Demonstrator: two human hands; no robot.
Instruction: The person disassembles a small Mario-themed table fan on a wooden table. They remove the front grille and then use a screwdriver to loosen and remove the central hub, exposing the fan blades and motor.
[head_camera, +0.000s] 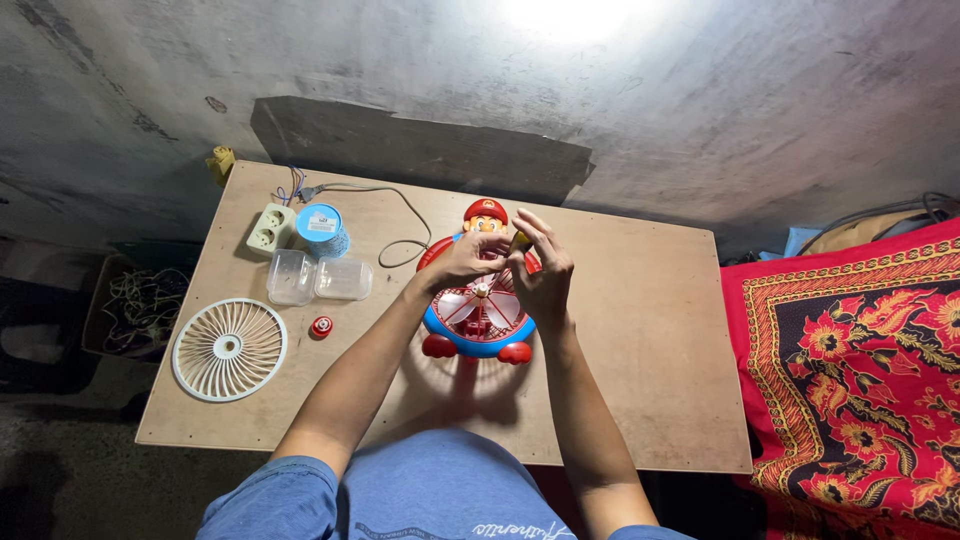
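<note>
A small toy fan (478, 318) shaped like a cartoon figure with a red cap, blue rim and red feet lies on the wooden board (640, 330). Its pale red blades are bare, with the front grille off. My left hand (462, 262) rests over the top of the blades, fingers curled near the hub. My right hand (543, 270) hovers beside it and pinches a small yellowish object at the fingertips. What that object is cannot be made out.
A white round fan grille (229, 349) lies at the board's left front, a small red cap (321, 327) beside it. Behind them sit a clear plastic box (318, 278), a blue solder spool (320, 226), a white socket block (270, 229) and a grey cable (405, 215). A red patterned cloth (850, 370) lies to the right.
</note>
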